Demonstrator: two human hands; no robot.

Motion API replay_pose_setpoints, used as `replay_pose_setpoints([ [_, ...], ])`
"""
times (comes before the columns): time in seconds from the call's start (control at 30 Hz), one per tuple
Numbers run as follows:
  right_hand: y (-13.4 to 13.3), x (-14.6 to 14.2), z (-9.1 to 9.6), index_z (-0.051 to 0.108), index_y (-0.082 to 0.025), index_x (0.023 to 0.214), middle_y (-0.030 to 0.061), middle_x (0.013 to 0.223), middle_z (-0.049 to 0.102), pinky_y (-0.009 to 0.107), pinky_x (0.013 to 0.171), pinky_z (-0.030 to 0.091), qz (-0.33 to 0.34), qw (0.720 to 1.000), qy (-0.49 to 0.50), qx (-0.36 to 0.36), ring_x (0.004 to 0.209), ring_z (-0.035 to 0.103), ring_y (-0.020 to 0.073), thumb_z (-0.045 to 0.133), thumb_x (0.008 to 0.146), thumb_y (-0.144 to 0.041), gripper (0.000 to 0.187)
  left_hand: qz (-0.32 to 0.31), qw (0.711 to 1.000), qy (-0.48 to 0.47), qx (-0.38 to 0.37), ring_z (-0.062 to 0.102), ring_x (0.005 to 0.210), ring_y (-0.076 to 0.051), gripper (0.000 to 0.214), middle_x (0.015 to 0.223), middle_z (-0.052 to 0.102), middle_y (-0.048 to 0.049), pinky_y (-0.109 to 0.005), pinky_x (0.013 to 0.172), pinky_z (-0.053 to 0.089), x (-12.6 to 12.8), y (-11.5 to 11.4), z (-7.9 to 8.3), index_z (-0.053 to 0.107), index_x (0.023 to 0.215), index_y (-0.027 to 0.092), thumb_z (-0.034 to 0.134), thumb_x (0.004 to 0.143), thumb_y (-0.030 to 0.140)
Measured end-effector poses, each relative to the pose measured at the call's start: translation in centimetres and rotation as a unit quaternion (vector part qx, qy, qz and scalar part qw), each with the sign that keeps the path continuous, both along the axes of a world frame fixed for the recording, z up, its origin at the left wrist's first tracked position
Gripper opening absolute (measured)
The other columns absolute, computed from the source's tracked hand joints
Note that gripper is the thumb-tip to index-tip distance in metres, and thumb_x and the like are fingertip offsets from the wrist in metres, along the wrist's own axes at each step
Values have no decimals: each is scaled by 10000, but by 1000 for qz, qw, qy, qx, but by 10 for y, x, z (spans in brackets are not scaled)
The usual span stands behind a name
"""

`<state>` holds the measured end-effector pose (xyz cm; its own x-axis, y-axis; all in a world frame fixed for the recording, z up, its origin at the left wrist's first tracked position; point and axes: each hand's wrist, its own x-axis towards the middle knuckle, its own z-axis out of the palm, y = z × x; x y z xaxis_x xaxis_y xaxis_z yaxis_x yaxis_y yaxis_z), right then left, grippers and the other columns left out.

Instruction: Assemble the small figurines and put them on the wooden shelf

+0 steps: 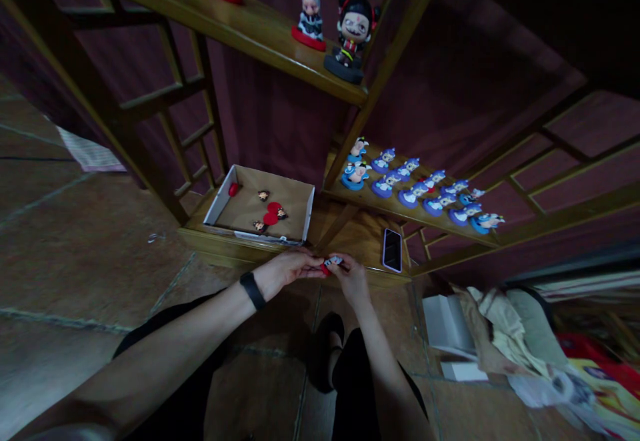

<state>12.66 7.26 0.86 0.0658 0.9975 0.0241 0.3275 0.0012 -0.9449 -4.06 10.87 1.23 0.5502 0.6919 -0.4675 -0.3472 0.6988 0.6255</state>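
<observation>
My left hand [289, 269] and my right hand [353, 277] meet just above the lowest wooden shelf. Together they pinch a small figurine [331, 264] with a red base and a pale top. Fingers of both hands are curled round it. My left wrist wears a black band [253, 289]. Behind the hands an open cardboard box [300, 227] holds a few small dark-haired figures and red bases [271, 216].
A phone [393, 249] lies on the low shelf to the right. Above it a shelf carries several blue figurines [415, 191]. The top shelf [250, 34] holds larger dolls [354, 31]. White boxes [447, 324] and bags lie on the floor at right.
</observation>
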Motion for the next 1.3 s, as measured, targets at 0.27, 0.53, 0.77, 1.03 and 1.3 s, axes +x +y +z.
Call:
replay_pose_setpoints([
  [0.27, -1, -6, -5, 657, -226, 924, 35, 891, 682, 304, 751, 481, -39, 998, -11, 41, 784, 620, 175, 629, 687, -309, 252, 35, 999, 22, 31, 632, 659, -144, 176, 708, 677, -69, -293, 750, 520, 10, -3, -2, 664, 696, 74, 756, 562, 142],
  [0.53, -4, -9, 8, 668, -277, 913, 17, 892, 656, 310, 796, 453, 23, 995, -72, 68, 832, 589, 183, 633, 700, -270, 216, 3, 997, 68, 20, 628, 632, -127, 162, 720, 686, -66, -235, 685, 511, 6, 0, -6, 680, 700, 89, 736, 550, 120],
  [0.77, -9, -13, 9, 666, -288, 944, 18, 900, 646, 302, 806, 446, 24, 994, -72, 75, 837, 588, 179, 610, 721, -248, 234, 6, 995, 95, -13, 618, 555, -119, 101, 623, 662, -50, -206, 594, 506, 8, 3, -16, 653, 672, 84, 701, 586, 62],
  [1.03, -2, -1, 7, 655, -265, 999, 23, 963, 672, 333, 827, 463, -43, 991, 120, 35, 888, 597, 172, 635, 683, -354, 328, 23, 996, 80, -34, 646, 636, -132, 101, 755, 682, -86, -206, 609, 518, 8, 8, -7, 627, 783, 94, 674, 694, 104],
  [1.3, -8, -6, 8, 678, -161, 878, 79, 834, 704, 364, 692, 515, -3, 933, 345, -107, 747, 650, 197, 727, 571, -433, 413, 37, 997, 66, -14, 634, 665, -106, 137, 789, 658, -39, -198, 645, 522, 9, 6, -9, 612, 807, 142, 677, 691, 107],
])
